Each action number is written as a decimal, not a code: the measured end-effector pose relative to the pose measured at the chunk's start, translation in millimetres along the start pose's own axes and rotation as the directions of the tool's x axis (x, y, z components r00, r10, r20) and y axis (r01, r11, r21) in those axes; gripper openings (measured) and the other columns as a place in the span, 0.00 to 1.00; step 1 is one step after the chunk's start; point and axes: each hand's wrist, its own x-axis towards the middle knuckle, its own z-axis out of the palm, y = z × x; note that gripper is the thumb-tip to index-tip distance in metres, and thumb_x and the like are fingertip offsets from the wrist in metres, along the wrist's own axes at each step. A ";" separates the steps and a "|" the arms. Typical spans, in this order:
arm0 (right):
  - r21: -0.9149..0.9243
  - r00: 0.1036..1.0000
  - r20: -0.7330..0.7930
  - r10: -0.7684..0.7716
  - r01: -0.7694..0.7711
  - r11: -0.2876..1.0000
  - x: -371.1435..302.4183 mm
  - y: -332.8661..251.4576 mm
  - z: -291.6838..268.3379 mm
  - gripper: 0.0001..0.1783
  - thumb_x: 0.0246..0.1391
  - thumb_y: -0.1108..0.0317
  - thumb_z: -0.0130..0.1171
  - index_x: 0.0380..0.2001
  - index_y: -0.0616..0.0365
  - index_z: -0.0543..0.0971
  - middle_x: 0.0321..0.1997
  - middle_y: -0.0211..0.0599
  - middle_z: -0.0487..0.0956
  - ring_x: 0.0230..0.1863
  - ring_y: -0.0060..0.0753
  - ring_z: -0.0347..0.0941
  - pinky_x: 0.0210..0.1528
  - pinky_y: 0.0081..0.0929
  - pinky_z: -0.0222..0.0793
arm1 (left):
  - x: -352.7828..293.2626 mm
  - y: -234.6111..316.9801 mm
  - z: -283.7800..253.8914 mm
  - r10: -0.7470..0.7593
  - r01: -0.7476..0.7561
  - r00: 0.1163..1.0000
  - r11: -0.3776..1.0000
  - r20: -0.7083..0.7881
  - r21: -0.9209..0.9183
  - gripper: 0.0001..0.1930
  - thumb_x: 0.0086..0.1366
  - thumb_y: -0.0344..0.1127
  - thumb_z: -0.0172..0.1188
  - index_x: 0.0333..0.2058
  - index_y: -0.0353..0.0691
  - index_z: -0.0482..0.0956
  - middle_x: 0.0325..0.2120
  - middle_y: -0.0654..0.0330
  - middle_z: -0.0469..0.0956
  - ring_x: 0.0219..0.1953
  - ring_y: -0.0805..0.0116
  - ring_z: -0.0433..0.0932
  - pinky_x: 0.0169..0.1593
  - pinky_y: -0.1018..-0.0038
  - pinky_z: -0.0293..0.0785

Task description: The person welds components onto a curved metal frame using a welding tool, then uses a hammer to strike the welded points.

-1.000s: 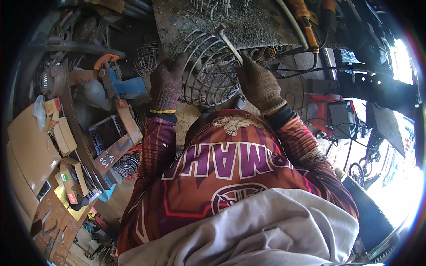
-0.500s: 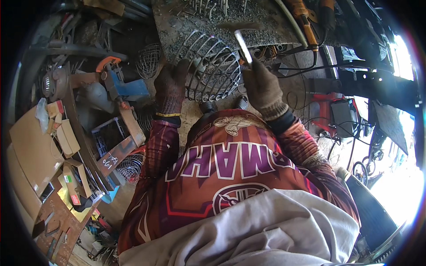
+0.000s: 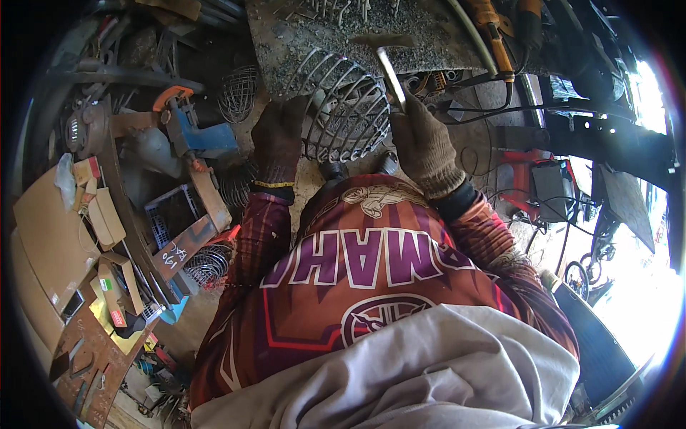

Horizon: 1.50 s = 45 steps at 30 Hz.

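My left hand [image 3: 277, 139], in a dark brown work glove, is closed on the left side of a curved metal wire basket [image 3: 348, 107]. The basket's far edge rests against the worktable's near edge, and its ribs arch toward my body. In my right hand [image 3: 429, 149], also gloved, a chipping hammer [image 3: 390, 73] is gripped by its metal handle. Its narrow crosswise head is above the table surface, just beyond the basket's right rim. Gloves hide my fingertips.
Grey grit covers the metal worktable [image 3: 443, 43], with upright metal pegs [image 3: 343, 13] at its far side. An orange-handled power tool [image 3: 493, 36] with a cable is at the right. Another wire basket [image 3: 238, 94] and a blue clamp [image 3: 204, 132] are to the left.
The hammer head, blurred before, now shows sharply and sits slightly different. The wire basket has shifted a little to the right. Both hands keep their grips.
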 end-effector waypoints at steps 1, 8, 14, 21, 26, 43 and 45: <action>0.045 1.000 0.000 0.014 -0.014 0.999 -2.3 -0.7 -0.9 0.23 0.61 0.64 0.52 0.58 0.60 0.68 0.41 0.55 0.78 0.44 0.59 0.76 0.42 0.43 0.71 | 0.9 -2.3 0.7 -0.008 0.007 1.000 1.000 0.015 0.024 0.26 0.63 0.58 0.57 0.37 0.36 0.79 0.22 0.57 0.77 0.24 0.67 0.75 0.30 0.70 0.70; -0.014 0.996 -0.046 0.077 -0.078 0.997 2.4 -6.4 2.4 0.19 0.61 0.59 0.52 0.51 0.57 0.71 0.36 0.54 0.79 0.39 0.60 0.76 0.36 0.49 0.71 | -2.4 3.7 -7.8 -0.030 0.033 0.998 0.999 0.063 -0.039 0.26 0.63 0.59 0.57 0.37 0.36 0.79 0.22 0.57 0.77 0.24 0.68 0.75 0.31 0.69 0.70; -0.151 0.999 -0.013 0.036 -0.038 0.988 3.0 34.1 20.1 0.22 0.61 0.58 0.51 0.55 0.55 0.70 0.37 0.55 0.79 0.39 0.58 0.77 0.36 0.46 0.72 | 2.2 24.2 -6.5 -0.052 0.053 0.998 0.998 0.033 -0.046 0.26 0.64 0.58 0.57 0.36 0.34 0.78 0.23 0.55 0.78 0.26 0.64 0.75 0.33 0.67 0.70; 0.148 0.985 -0.174 0.019 0.007 0.989 -0.8 27.2 0.6 0.14 0.62 0.66 0.55 0.48 0.59 0.74 0.30 0.40 0.79 0.28 0.29 0.75 0.31 0.29 0.68 | -8.4 19.1 -15.4 0.152 -0.148 0.988 0.978 0.019 -0.148 0.17 0.64 0.44 0.61 0.33 0.33 0.77 0.23 0.56 0.77 0.28 0.67 0.75 0.35 0.69 0.70; 0.555 0.910 -0.103 0.401 -0.282 0.783 -6.2 56.8 -2.4 0.17 0.62 0.64 0.57 0.50 0.61 0.74 0.31 0.24 0.76 0.28 0.13 0.67 0.28 0.19 0.64 | -13.8 10.0 -38.3 0.128 -0.143 0.988 0.967 -0.085 -0.211 0.06 0.62 0.32 0.62 0.31 0.36 0.76 0.21 0.59 0.74 0.23 0.69 0.73 0.32 0.73 0.71; 0.423 0.916 -0.173 0.363 -0.264 0.867 -6.5 77.2 -1.4 0.18 0.63 0.59 0.55 0.48 0.62 0.76 0.33 0.34 0.79 0.35 0.20 0.71 0.39 0.24 0.68 | -7.2 11.8 -69.6 -0.069 -0.043 0.992 0.605 -0.106 -0.795 0.16 0.70 0.37 0.43 0.32 0.29 0.73 0.13 0.58 0.62 0.09 0.74 0.56 0.18 0.76 0.61; 0.400 0.934 -0.233 0.270 -0.160 0.902 -6.9 77.0 -1.8 0.20 0.63 0.57 0.54 0.48 0.62 0.76 0.34 0.35 0.79 0.34 0.21 0.71 0.39 0.25 0.69 | -5.9 12.6 -68.9 0.024 -0.140 0.981 0.776 -0.193 -0.615 0.15 0.70 0.36 0.42 0.32 0.29 0.73 0.13 0.58 0.63 0.09 0.73 0.56 0.17 0.76 0.60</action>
